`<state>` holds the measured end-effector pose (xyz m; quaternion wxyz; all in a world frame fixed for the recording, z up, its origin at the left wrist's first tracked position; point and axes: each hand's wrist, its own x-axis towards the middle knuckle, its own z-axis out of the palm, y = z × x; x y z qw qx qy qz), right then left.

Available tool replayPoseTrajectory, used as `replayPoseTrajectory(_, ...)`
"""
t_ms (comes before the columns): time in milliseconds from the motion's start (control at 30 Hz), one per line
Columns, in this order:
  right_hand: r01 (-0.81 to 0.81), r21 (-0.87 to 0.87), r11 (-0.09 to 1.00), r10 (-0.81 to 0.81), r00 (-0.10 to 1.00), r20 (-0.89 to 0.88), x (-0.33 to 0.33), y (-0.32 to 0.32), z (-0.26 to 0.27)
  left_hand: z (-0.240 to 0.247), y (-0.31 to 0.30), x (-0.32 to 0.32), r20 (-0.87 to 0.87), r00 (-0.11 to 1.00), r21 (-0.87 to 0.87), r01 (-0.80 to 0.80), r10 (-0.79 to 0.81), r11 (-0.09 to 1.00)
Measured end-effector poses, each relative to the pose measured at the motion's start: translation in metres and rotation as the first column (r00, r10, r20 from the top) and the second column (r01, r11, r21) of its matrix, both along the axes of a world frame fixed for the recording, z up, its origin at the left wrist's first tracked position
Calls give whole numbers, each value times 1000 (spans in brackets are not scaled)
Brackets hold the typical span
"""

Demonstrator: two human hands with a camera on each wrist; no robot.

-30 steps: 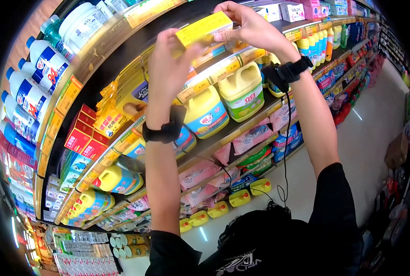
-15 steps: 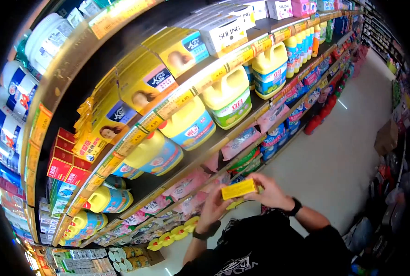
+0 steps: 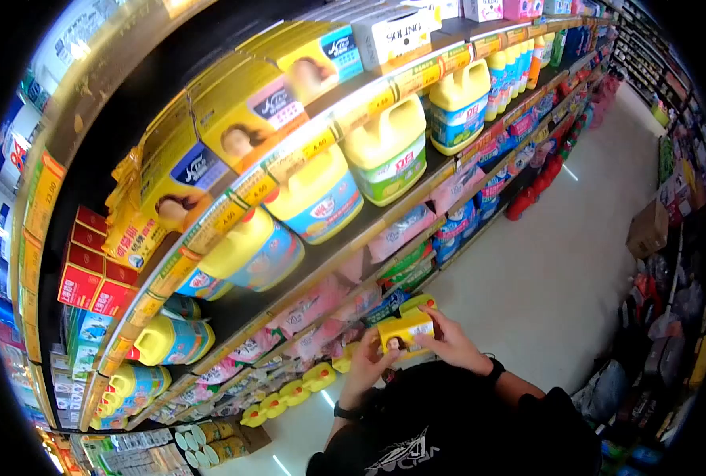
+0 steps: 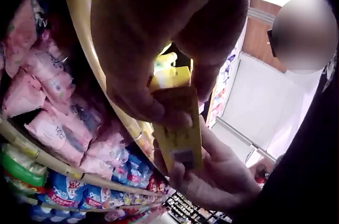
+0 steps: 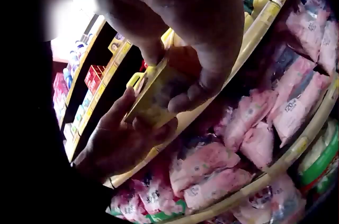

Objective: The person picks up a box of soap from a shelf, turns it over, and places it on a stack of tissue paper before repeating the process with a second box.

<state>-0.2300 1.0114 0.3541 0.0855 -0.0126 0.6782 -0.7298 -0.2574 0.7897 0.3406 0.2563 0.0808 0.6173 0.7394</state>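
A small yellow box (image 3: 405,334) with a face picture on it is held between both hands, low in front of the chest. My left hand (image 3: 366,366) grips its left end, and my right hand (image 3: 457,346) pinches its right end. In the left wrist view the box (image 4: 180,128) has a narrow side with a pale label showing, with fingers of both hands on it. The right wrist view shows the box (image 5: 159,89) tilted between the two hands, its far side hidden.
Yellow boxes (image 3: 246,119) line the upper shelf beside a white box (image 3: 392,40) and red boxes (image 3: 95,278). Large yellow jugs (image 3: 317,194) stand one shelf lower, above pink packs (image 3: 400,234). The aisle floor (image 3: 519,278) runs to the right, with a cardboard box (image 3: 648,228) beyond.
Both hands have come down from the upper shelf to the chest with the yellow box. Since half a second ago the box has turned, and its picture side faces the head view.
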Motion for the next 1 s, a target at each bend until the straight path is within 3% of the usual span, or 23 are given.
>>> replayPoseTrajectory(67, 58, -186, 981, -67, 997, -40, -6, -10, -5, 23, 4, -3, -87, 990, -36, -113, 110, 993)
replayPoseTrajectory(100, 28, -87, 996, -34, 997, -71, -8, -8, -11, 42, 3, -8, -80, 993, -64, -91, 85, 994)
replayPoseTrajectory(133, 26, -228, 973, -25, 1000, 5, -9, -13, 5, 41, 0, -6, -121, 979, -92, -175, 163, 980)
replayPoseTrajectory(167, 15, -295, 955, 1, 999, 54, -9, -14, 14, 45, -4, -7, -39, 988, 0, -153, 152, 988)
replayPoseTrajectory(200, 20, -276, 961, -5, 998, 55, -6, -16, 25, 54, 1, -9, -101, 974, 65, -196, 202, 979)
replayPoseTrajectory(433, 20, -313, 949, 5, 997, 78, -2, -20, 42, 54, -2, 1, 6, 978, 44, -207, 207, 977)
replayPoseTrajectory(833, 31, -364, 931, -8, 998, 64, 22, -13, 5, 42, 1, 19, 26, 984, 21, -177, 176, 984)
replayPoseTrajectory(1000, -53, -432, 900, 100, 991, 88, 22, -12, 13, 38, 1, 22, 46, 972, 46, -235, 232, 971)
